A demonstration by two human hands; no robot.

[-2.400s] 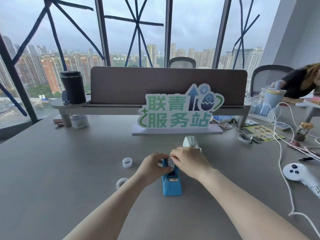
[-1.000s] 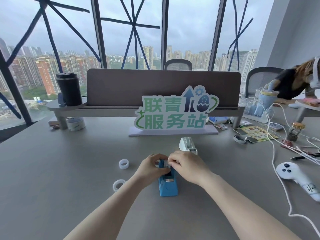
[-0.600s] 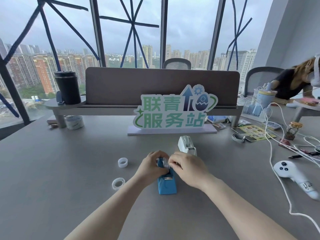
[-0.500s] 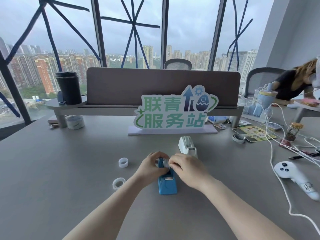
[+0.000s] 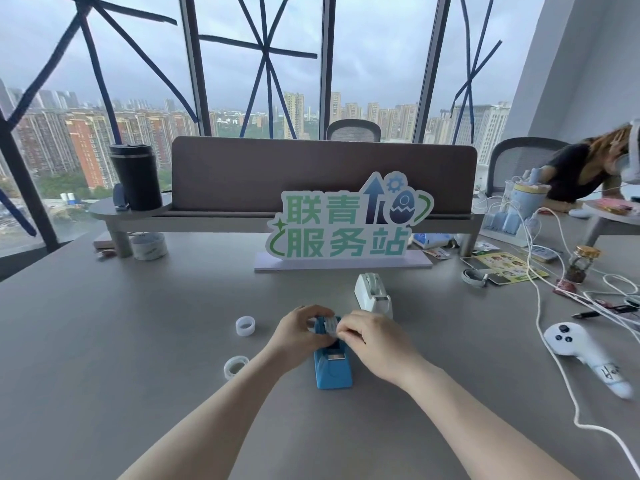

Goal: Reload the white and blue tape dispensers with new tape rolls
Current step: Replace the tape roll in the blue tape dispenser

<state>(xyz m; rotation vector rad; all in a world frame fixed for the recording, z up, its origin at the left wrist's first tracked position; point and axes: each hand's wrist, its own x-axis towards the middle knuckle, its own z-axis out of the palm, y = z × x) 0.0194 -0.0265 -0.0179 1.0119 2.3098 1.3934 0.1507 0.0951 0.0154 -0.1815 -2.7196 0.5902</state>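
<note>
The blue tape dispenser [image 5: 333, 370] stands on the grey table in front of me, its cutter end toward me. A clear tape roll [image 5: 329, 326] sits at its far end. My left hand [image 5: 300, 330] grips the roll's left side and my right hand [image 5: 375, 342] pinches its right side; the fingers hide most of the roll. Just behind my right hand stands the white tape dispenser [image 5: 373, 294], untouched. Two small clear rolls lie to the left: one upright [image 5: 245, 326] and one flat [image 5: 235, 366].
A green-lettered sign [image 5: 346, 225] stands behind the dispensers, before a brown divider on a shelf holding a black cup [image 5: 136, 176]. A larger tape roll [image 5: 149, 246] sits under the shelf. A white controller [image 5: 575, 348], cables and clutter fill the right side; a person sits far right.
Both hands stay on the roll at the blue dispenser, with only small finger shifts. The view has drifted slightly; nothing else on the table moved.
</note>
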